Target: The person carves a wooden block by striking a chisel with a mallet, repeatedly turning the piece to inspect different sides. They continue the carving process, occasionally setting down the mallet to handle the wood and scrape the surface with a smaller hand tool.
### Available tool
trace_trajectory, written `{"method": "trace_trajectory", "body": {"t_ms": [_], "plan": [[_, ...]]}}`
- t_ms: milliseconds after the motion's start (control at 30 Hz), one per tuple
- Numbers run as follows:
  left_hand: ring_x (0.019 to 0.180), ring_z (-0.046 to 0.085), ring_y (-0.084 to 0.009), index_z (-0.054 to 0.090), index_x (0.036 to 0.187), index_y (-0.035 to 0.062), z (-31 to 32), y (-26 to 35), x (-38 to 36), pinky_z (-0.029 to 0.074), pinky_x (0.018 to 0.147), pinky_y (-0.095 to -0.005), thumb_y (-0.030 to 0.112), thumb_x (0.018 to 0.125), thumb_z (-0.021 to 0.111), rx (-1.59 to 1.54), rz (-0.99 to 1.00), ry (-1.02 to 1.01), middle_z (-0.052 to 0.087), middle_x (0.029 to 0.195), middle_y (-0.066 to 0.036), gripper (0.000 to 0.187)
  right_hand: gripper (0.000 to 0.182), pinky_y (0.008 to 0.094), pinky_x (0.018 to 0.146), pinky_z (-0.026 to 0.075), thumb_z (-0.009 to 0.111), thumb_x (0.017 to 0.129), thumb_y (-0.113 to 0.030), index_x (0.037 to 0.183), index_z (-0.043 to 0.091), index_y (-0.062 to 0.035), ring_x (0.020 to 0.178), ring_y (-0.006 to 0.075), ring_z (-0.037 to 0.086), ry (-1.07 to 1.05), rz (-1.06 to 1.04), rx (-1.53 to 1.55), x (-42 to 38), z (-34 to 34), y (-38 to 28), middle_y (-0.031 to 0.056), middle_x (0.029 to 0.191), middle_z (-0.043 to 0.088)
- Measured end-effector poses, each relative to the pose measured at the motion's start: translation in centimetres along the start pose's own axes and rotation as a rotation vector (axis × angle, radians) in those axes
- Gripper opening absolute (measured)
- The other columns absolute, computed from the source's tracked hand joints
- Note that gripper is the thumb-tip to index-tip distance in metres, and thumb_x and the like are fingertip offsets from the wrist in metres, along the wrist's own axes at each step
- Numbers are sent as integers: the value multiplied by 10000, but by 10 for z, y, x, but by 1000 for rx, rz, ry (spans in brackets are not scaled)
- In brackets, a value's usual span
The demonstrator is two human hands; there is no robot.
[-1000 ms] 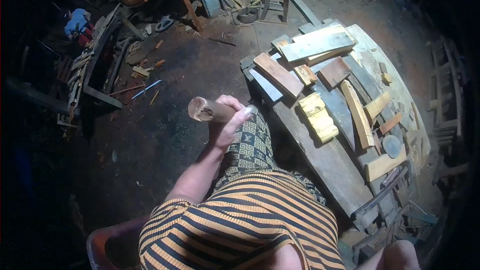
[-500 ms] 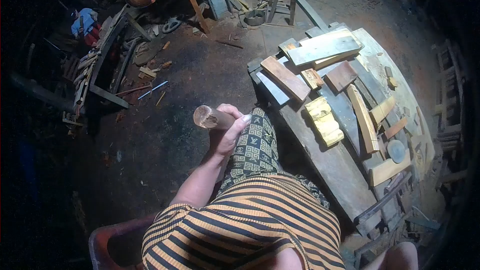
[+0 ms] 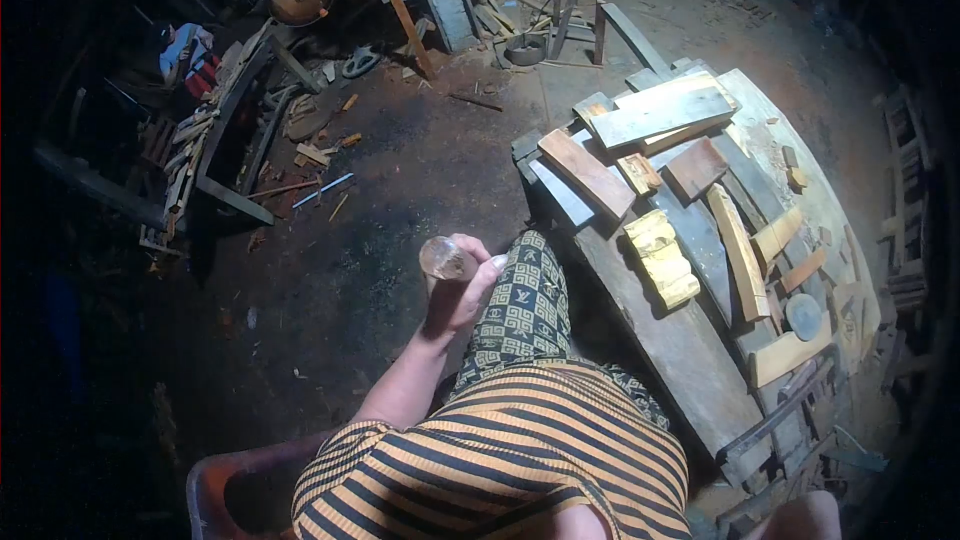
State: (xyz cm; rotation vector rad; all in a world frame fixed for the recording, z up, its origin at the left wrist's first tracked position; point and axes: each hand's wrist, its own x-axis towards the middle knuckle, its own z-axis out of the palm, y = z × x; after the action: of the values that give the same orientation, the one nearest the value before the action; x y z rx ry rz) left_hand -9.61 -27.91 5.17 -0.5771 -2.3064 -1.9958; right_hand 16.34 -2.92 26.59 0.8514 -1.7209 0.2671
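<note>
My left hand (image 3: pixel 462 302) is closed around a round wooden piece (image 3: pixel 442 258), whose pale, rough end faces up toward me. The lower part of that piece is hidden by the hand and its shadow. My thumb lies at the right, close to the patterned trousers (image 3: pixel 520 295) over my leg. My right hand is out of view; only a bare part of an arm (image 3: pixel 812 515) shows at the bottom right edge.
On my right stands a wooden workbench (image 3: pixel 690 370) bearing several planks, a brown wood block (image 3: pixel 697 168), a yellow scalloped block (image 3: pixel 662 258) and a round grey disc (image 3: pixel 803 317). Wood scraps and a blue stick (image 3: pixel 323 190) lie on the floor. Another person (image 3: pixel 187 55) is at the far left.
The whole view has shifted slightly, with the scene lower and to the right. The wooden piece has turned in my left hand from leaning left to more upright. The bench items have stayed put.
</note>
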Motion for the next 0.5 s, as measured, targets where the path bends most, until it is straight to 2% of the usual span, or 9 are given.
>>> {"method": "trace_trajectory", "body": {"t_ms": [33, 100, 200, 267, 333, 367, 400, 467, 500], "plan": [[686, 561, -121, 553, 766, 67, 0, 1, 1, 452, 629, -280, 66, 743, 705, 5, 2, -3, 538, 728, -16, 154, 211, 334, 759, 418, 517, 862, -190, 1053, 547, -107, 794, 183, 537, 3, 1, -4, 0, -1, 0, 40, 883, 591], [649, 527, -100, 577, 739, 52, 1, 3, 0, 439, 582, -255, 33, 731, 709, 114, 127, -61, 551, 714, 1, 134, 211, 335, 758, 417, 514, 862, -189, 1053, 547, -107, 791, 184, 536, 3, 0, -7, -1, -1, 0, 40, 882, 591], [662, 541, -88, 582, 742, 37, 6, 9, -2, 441, 578, -236, -19, 722, 699, 211, 141, -113, 564, 724, -9, 131, 210, 337, 755, 416, 510, 862, -187, 1053, 546, -107, 786, 186, 535, -2, 6, -6, -3, 0, 1, 41, 880, 592], [671, 549, -79, 592, 753, 24, 10, 3, -3, 441, 583, -222, -57, 708, 694, 91, 158, -151, 579, 735, -18, 138, 210, 338, 754, 415, 508, 862, -186, 1053, 546, -107, 782, 187, 534, -6, 9, -20, -3, -1, -1, 41, 879, 592], [679, 561, -86, 602, 767, 21, 13, 2, -5, 449, 593, -234, -70, 691, 690, -20, 51, -183, 586, 738, -17, 148, 210, 339, 752, 414, 505, 862, -185, 1053, 546, -107, 779, 188, 533, -9, 12, -24, -2, -2, -1, 42, 877, 592], [687, 580, -110, 607, 786, 29, 11, 0, -4, 459, 607, -255, -62, 672, 695, 123, 140, -214, 594, 739, -29, 170, 210, 339, 751, 414, 504, 862, -184, 1053, 546, -107, 778, 189, 533, -7, 12, -26, -3, -2, 0, 42, 877, 592], [687, 580, -110, 607, 786, 29, 11, 0, -4, 459, 607, -255, -62, 672, 695, 128, 141, -213, 594, 739, -29, 170, 210, 340, 750, 413, 502, 862, -183, 1053, 545, -107, 776, 189, 532, -5, 12, -26, -4, -2, 0, 42, 876, 592], [598, 507, -108, 580, 688, 44, 16, 1, -5, 407, 546, -256, 42, 704, 726, 115, 173, -176, 543, 657, -16, 146, 210, 341, 749, 413, 500, 862, -182, 1053, 545, -108, 773, 190, 532, -2, 14, -32, -6, -3, -1, 42, 875, 593], [606, 526, -124, 590, 719, 43, 13, -2, -4, 413, 557, -262, 42, 704, 736, 159, 229, -215, 559, 672, -30, 147, 210, 341, 748, 412, 498, 862, -181, 1053, 545, -108, 771, 191, 531, -3, 18, -33, -6, -3, -1, 43, 874, 593]]}}
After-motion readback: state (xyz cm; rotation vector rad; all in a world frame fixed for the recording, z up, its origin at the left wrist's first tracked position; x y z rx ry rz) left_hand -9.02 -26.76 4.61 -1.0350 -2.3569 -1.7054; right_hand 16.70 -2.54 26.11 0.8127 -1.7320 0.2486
